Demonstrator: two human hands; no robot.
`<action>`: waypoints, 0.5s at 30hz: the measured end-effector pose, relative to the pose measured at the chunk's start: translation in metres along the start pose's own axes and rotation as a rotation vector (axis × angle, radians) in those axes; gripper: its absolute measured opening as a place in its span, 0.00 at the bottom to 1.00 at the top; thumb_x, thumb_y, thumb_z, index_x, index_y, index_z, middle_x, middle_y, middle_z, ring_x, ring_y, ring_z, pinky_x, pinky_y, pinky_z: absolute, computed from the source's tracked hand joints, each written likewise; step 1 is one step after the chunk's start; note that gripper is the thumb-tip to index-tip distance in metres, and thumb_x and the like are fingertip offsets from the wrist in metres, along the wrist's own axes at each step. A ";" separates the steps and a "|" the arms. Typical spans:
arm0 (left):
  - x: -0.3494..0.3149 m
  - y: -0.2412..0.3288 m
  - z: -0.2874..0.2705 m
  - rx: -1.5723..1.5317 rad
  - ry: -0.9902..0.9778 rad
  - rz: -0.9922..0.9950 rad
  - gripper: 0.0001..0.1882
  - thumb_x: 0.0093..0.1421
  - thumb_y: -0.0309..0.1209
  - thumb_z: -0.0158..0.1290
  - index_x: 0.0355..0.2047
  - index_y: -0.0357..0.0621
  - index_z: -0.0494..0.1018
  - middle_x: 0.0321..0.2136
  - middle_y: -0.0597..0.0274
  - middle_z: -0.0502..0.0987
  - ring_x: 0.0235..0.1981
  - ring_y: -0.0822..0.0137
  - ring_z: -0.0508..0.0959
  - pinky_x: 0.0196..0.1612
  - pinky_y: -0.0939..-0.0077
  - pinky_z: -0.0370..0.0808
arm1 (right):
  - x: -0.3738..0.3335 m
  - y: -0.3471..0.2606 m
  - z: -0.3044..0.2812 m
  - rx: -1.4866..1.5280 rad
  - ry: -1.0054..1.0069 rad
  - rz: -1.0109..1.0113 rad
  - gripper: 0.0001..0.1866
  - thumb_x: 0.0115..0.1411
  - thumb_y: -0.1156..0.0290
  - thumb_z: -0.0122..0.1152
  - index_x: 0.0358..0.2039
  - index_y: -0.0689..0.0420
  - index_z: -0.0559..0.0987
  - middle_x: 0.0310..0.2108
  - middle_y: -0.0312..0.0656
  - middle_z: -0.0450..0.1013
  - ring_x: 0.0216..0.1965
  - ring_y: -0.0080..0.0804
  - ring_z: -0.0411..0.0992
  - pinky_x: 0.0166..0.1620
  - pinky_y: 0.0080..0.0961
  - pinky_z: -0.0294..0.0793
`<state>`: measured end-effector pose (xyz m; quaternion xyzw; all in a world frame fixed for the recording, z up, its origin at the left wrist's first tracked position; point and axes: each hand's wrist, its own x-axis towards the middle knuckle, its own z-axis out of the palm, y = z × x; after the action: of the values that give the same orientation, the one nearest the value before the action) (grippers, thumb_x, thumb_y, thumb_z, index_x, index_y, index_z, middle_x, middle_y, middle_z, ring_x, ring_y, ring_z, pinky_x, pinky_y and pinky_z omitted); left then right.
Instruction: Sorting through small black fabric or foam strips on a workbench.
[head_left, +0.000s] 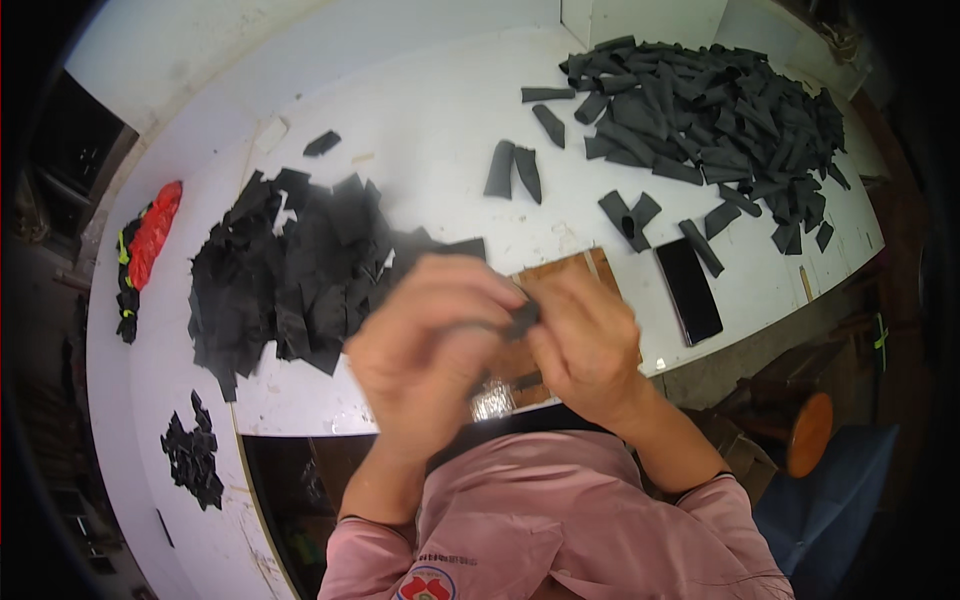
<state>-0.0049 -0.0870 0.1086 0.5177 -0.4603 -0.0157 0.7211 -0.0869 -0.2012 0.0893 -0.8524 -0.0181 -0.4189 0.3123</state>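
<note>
Close together in front of my body, both hands grip one small black piece of cloth-like material [522, 318]. My left hand [430, 335], partly smeared by motion, has its fingers curled round one side of the piece. My right hand [588, 340] pinches the other side with bent fingers. Below them lies a brown board [598, 262] with a silvery patch [492, 400] near its front edge. Left of my hands spreads a heap of flat black pieces [290, 270]. A large pile of black rolled tubes [710, 110] covers the far right.
Right of the board lies a dark phone [688, 292]. Several loose tubes [512, 172] are scattered on the white table [430, 130]. A smaller black heap [192, 455] and a red bag [155, 232] sit far left. An orange round stool [808, 434] stands beyond the table's front edge.
</note>
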 end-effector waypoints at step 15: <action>-0.001 0.002 -0.022 0.211 0.506 -0.223 0.14 0.59 0.33 0.46 0.20 0.39 0.68 0.16 0.75 0.65 0.19 0.84 0.59 0.22 0.90 0.56 | 0.003 -0.034 0.011 0.569 -0.458 0.351 0.11 0.56 0.71 0.50 0.20 0.63 0.66 0.14 0.46 0.62 0.15 0.39 0.63 0.20 0.29 0.60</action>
<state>0.0088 -0.0694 0.1087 0.6245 -0.2050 0.0828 0.7490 -0.0869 -0.1682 0.1039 -0.7935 -0.0564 -0.1365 0.5903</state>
